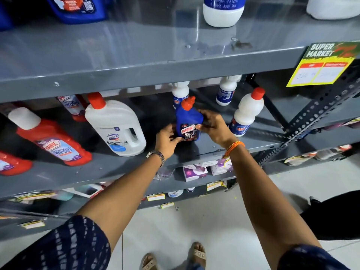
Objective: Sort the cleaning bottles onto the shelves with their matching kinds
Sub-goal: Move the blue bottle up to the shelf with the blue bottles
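A blue Harpic bottle with a red cap stands upright on the grey middle shelf. My left hand grips its lower left side and my right hand holds its right side. To the left stand a white Domex jug with a red cap and a red Harpic bottle with a white cap. White bottles with blue labels stand behind and to the right, one with a red cap.
The top shelf carries a blue container and a white bottle. A yellow price tag hangs at its right edge. Small purple boxes sit on a lower shelf. A perforated metal upright rises at right.
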Demonstrator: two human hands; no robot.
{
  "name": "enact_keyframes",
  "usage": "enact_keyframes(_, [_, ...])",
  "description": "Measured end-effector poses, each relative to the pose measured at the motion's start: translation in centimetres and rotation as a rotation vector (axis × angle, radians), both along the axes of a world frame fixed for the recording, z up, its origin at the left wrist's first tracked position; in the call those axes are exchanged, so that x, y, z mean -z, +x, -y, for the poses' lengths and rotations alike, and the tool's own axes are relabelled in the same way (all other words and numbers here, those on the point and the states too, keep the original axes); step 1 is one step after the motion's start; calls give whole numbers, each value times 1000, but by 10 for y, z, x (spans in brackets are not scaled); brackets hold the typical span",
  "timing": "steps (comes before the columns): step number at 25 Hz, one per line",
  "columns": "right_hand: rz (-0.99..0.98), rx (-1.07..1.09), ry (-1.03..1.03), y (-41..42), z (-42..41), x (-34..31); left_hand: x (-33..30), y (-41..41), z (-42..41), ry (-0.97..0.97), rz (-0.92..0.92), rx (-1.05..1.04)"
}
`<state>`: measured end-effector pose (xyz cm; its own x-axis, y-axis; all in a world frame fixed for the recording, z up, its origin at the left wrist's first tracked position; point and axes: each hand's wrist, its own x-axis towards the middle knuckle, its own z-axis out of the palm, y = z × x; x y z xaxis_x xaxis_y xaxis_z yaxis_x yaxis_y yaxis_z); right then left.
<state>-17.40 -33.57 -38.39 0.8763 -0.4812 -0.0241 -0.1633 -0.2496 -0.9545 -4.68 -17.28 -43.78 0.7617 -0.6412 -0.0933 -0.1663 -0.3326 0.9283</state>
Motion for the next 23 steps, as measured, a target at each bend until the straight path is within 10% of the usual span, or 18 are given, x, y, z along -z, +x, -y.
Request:
enact_keyframes(9, [94, -37, -66, -40, -66, -34, -32, -36, -78, -132, 7, -18])
enact_keyframes(23, [551, -257, -28, -54, -178, -262, -242, -64, -210, -572, 261, -47])
